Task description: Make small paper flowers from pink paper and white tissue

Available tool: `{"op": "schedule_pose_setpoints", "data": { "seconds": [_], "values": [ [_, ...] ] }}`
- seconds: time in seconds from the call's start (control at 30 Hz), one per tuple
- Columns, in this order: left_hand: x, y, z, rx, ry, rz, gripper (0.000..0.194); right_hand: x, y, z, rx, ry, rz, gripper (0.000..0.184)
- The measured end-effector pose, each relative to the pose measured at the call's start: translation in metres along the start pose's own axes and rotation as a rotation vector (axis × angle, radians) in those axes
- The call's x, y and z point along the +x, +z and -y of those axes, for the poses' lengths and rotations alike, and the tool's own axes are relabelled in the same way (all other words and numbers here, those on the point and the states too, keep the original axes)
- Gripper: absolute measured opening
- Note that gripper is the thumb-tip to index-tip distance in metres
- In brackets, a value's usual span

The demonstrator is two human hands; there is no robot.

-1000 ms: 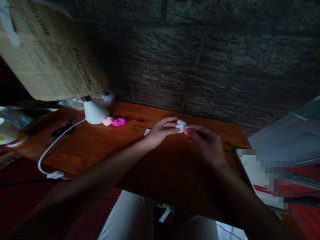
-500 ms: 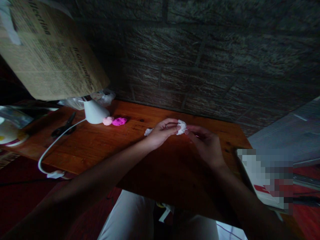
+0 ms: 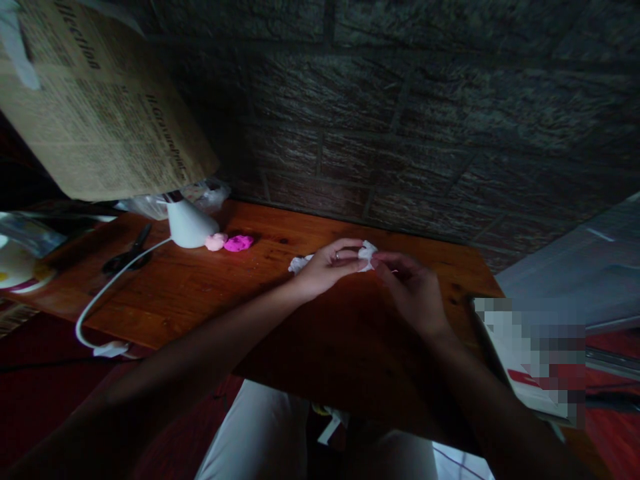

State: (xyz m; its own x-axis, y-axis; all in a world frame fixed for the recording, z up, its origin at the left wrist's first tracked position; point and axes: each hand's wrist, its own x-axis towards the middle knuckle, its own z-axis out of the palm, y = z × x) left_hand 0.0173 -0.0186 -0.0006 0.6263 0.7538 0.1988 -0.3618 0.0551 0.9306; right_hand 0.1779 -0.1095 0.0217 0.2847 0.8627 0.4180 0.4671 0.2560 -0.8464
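Observation:
A small white lump [image 3: 367, 253], which looks like soft modelling clay, is between my two hands over the table. My left hand [image 3: 323, 269], with a ring on one finger, grips it from the left between thumb and fingers. From the right, the thumb and fingertips of my right hand [image 3: 416, 288] pinch its edge. A second white crumpled piece [image 3: 299, 265] lies behind my left hand, which partly covers it. Further left, a pale pink clay lump [image 3: 216, 241] and a magenta clay lump [image 3: 239, 243] rest side by side.
The wooden table [image 3: 200, 287] stands against a dark brick-patterned wall. A lamp [image 3: 190, 225] with a newsprint-patterned shade and a white cord is at left, near black scissors [image 3: 127, 257]. At right lies a pale, partly blurred-out object [image 3: 530, 387].
The pink bit visible beneath the white lump one second ago no longer shows. My left hand has shifted slightly right with the lump, uncovering more of the white piece behind it.

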Motion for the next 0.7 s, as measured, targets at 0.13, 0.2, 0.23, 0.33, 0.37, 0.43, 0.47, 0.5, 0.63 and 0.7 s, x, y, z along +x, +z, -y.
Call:
{"op": "schedule_pose_setpoints", "data": {
  "seconds": [0.13, 0.2, 0.23, 0.33, 0.37, 0.43, 0.47, 0.5, 0.63, 0.7],
  "values": [
    [-0.0023, 0.0009, -0.0039, 0.007, 0.006, -0.019, 0.050, 0.0002, -0.0013, 0.0007, -0.048, 0.043, -0.012, 0.025],
    [-0.0028, 0.0017, -0.0043, 0.017, 0.012, -0.049, 0.048, 0.0000, -0.0015, 0.0008, -0.062, 0.034, 0.007, 0.025],
    [-0.0029, 0.0021, -0.0041, 0.021, 0.011, -0.055, 0.047, -0.0002, -0.0015, 0.0006, -0.066, 0.023, 0.017, 0.024],
    [-0.0030, 0.0029, -0.0034, 0.018, 0.004, -0.063, 0.046, -0.0008, -0.0014, -0.0001, -0.073, -0.007, 0.036, 0.023],
    [-0.0029, 0.0030, -0.0034, 0.019, 0.001, -0.065, 0.046, -0.0010, -0.0015, -0.0004, -0.074, -0.013, 0.041, 0.022],
    [-0.0028, 0.0031, -0.0036, 0.025, 0.000, -0.069, 0.046, -0.0015, -0.0017, -0.0010, -0.074, -0.021, 0.050, 0.022],
    [-0.0028, 0.0031, -0.0039, 0.027, 0.000, -0.072, 0.046, -0.0018, -0.0019, -0.0013, -0.074, -0.027, 0.054, 0.022],
    [-0.0027, 0.0031, -0.0042, 0.026, -0.001, -0.075, 0.046, -0.0021, -0.0020, -0.0015, -0.076, -0.032, 0.058, 0.023],
    [-0.0027, 0.0039, -0.0058, 0.014, -0.016, -0.083, 0.046, -0.0032, -0.0021, -0.0016, -0.095, -0.050, 0.048, 0.024],
    [-0.0030, 0.0051, -0.0064, 0.019, -0.015, -0.086, 0.047, -0.0035, -0.0019, -0.0011, -0.104, -0.054, 0.050, 0.023]
  ]
}}
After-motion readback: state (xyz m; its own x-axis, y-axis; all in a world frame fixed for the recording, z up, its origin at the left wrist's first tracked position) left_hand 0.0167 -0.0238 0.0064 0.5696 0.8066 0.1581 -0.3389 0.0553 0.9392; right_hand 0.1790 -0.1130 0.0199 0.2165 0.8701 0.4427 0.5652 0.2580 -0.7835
